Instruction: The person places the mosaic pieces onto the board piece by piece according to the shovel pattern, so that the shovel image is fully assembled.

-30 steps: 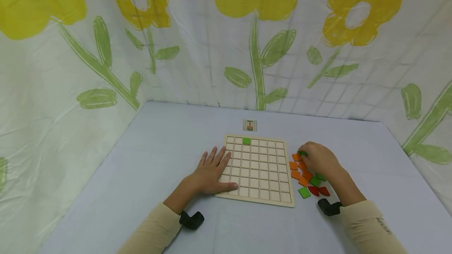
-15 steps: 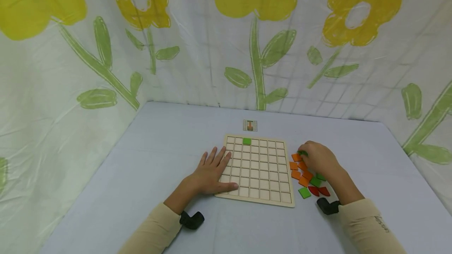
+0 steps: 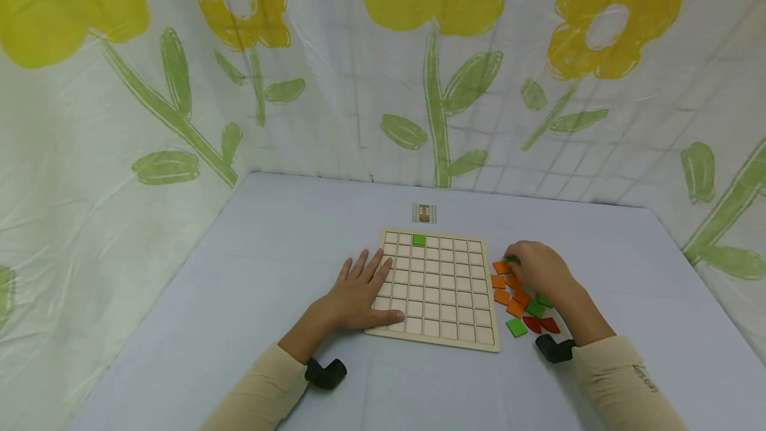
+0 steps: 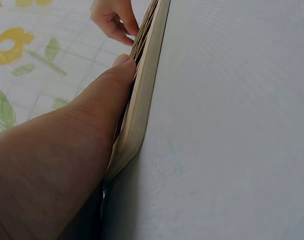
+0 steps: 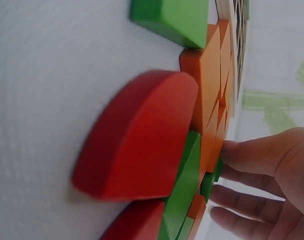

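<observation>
A light wooden grid board (image 3: 449, 294) lies on the table, with one green square tile (image 3: 419, 239) in its far row. My left hand (image 3: 356, 298) rests with spread fingers on the board's left edge; its thumb (image 4: 104, 95) lies along the near rim in the left wrist view. To the right of the board, my right hand (image 3: 541, 271) pinches a green tile (image 3: 512, 259) at the far end of a loose cluster. That cluster has several orange tiles (image 3: 516, 308), green tiles (image 3: 516, 327) and two red rounded pieces (image 5: 142, 135). My right fingers partly hide the pinched tile.
A small picture card (image 3: 424, 213) lies just beyond the board. White cloth covers the table (image 3: 287, 231). Behind it hangs a curtain (image 3: 335, 85) painted with yellow flowers. Each wrist carries a black camera mount (image 3: 326, 374).
The right wrist and sleeve have shifted slightly left, while the fingers stay at the green tile. The left hand and board hold still.
</observation>
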`<state>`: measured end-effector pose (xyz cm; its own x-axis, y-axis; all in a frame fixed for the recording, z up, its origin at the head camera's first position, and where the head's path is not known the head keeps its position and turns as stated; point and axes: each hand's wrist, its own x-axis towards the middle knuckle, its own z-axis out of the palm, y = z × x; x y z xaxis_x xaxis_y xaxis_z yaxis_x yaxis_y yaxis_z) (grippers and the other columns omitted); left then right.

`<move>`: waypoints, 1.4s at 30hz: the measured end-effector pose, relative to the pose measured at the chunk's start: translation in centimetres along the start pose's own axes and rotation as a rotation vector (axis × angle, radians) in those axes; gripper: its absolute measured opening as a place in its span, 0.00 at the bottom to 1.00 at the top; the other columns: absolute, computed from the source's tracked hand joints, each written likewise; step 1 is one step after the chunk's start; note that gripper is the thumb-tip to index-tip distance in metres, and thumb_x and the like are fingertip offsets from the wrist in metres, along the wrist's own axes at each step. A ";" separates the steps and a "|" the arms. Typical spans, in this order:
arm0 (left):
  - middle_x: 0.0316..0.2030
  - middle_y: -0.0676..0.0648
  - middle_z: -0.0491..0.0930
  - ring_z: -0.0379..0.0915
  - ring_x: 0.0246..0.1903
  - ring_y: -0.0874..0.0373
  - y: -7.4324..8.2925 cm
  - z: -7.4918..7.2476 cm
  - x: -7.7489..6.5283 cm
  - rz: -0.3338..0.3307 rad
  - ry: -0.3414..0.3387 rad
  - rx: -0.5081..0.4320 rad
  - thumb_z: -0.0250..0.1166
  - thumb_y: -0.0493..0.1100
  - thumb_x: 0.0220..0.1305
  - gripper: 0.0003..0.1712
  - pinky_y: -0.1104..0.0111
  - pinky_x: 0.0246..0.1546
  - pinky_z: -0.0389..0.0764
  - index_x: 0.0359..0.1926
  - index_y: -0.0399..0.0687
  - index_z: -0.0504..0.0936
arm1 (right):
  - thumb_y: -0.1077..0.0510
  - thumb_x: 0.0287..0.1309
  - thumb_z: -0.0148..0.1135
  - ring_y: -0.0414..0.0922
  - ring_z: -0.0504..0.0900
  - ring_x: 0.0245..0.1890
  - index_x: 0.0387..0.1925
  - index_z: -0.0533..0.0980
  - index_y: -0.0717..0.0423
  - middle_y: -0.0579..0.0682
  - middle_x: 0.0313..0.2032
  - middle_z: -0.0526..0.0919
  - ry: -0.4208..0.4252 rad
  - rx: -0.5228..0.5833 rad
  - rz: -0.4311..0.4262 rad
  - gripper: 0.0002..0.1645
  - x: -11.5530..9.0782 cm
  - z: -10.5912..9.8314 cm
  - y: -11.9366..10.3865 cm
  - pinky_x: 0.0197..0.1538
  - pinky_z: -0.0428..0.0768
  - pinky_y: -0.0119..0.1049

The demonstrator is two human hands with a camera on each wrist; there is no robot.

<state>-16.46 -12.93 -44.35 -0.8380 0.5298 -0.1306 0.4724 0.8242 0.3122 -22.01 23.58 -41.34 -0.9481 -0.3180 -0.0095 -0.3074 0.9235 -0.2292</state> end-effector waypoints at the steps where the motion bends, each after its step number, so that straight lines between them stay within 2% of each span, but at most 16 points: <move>1: 0.79 0.40 0.34 0.26 0.76 0.40 0.0 0.0 0.0 0.000 -0.001 0.001 0.53 0.78 0.62 0.62 0.41 0.70 0.34 0.80 0.44 0.42 | 0.66 0.61 0.66 0.60 0.82 0.46 0.43 0.84 0.66 0.61 0.44 0.85 0.003 -0.002 -0.004 0.09 0.0 0.0 0.0 0.50 0.79 0.57; 21: 0.79 0.40 0.34 0.26 0.76 0.39 0.0 -0.1 0.0 0.000 0.004 0.005 0.53 0.79 0.62 0.62 0.41 0.70 0.35 0.80 0.44 0.43 | 0.66 0.60 0.69 0.55 0.82 0.39 0.44 0.84 0.65 0.58 0.39 0.84 0.037 -0.002 -0.027 0.10 0.0 0.2 0.0 0.46 0.81 0.53; 30: 0.79 0.41 0.33 0.25 0.76 0.40 0.0 0.0 0.0 -0.007 -0.004 0.007 0.53 0.79 0.62 0.62 0.41 0.71 0.34 0.81 0.45 0.42 | 0.65 0.60 0.69 0.54 0.82 0.38 0.45 0.83 0.66 0.57 0.38 0.83 0.059 0.001 -0.061 0.11 0.2 0.4 0.2 0.43 0.81 0.51; 42: 0.79 0.41 0.33 0.25 0.76 0.40 0.0 0.0 0.0 -0.009 -0.007 0.009 0.53 0.79 0.62 0.62 0.41 0.71 0.34 0.81 0.45 0.42 | 0.65 0.60 0.70 0.51 0.82 0.35 0.45 0.84 0.65 0.55 0.37 0.83 0.080 0.036 -0.113 0.11 0.9 0.5 -0.7 0.39 0.81 0.47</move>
<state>-16.50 -12.91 -44.39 -0.8405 0.5234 -0.1399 0.4670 0.8309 0.3026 -22.59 22.53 -41.71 -0.9115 -0.4001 0.0952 -0.4107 0.8740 -0.2595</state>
